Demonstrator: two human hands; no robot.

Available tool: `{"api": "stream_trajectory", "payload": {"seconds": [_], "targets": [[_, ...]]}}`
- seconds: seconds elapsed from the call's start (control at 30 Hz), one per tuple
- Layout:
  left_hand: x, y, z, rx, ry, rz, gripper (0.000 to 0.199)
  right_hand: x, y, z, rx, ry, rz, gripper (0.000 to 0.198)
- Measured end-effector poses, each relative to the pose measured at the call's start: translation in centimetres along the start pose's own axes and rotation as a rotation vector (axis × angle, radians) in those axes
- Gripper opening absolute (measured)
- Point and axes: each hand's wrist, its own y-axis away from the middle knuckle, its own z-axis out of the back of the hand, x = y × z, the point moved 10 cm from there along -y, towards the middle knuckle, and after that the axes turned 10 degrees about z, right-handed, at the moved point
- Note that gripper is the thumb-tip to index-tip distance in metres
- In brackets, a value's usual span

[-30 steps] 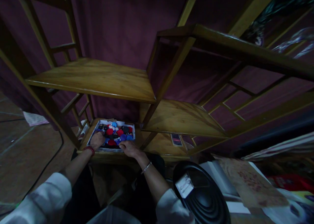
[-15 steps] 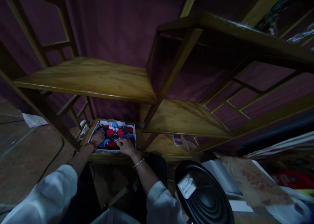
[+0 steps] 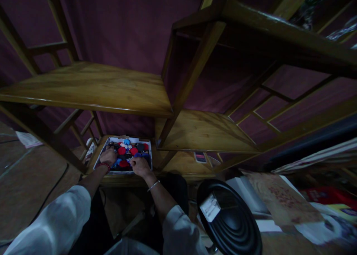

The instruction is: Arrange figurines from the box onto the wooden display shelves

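Observation:
A shallow white-rimmed box (image 3: 151, 156) stands on the low wooden shelf, filled with several small red, blue, black and white objects too blurred to name. My left hand (image 3: 108, 156), with a red beaded bracelet at the wrist, reaches over the left side of the box; its fingertips are lost among the dark contents. My right hand (image 3: 140, 166), wearing a thin light bracelet, is over the front right part of the box. Its fingers are curled in beside a red round piece (image 3: 124, 163). Whatever they may hold is too small to make out.
A wooden shelf board (image 3: 89, 85) runs above the box, and an upright post (image 3: 189, 83) rises to its right. A small dark packet (image 3: 200, 157) lies on the lower shelf. At my right are a black oval ridged seat (image 3: 237, 225), with a small white-and-dark box (image 3: 211, 207), and papers.
The view has shifted slightly, so the shelf appears farther left. My left hand is a little farther into the box. My right hand stays curled at its front right.

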Motion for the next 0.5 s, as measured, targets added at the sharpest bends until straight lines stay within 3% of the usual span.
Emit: {"api": "stream_trajectory", "payload": {"seconds": [0.5], "targets": [[0.0,1.1,0.9,0.015,0.086,0.023,0.041,-0.1,0.4,0.6,-0.003,-0.044,-0.077,0.029]]}}
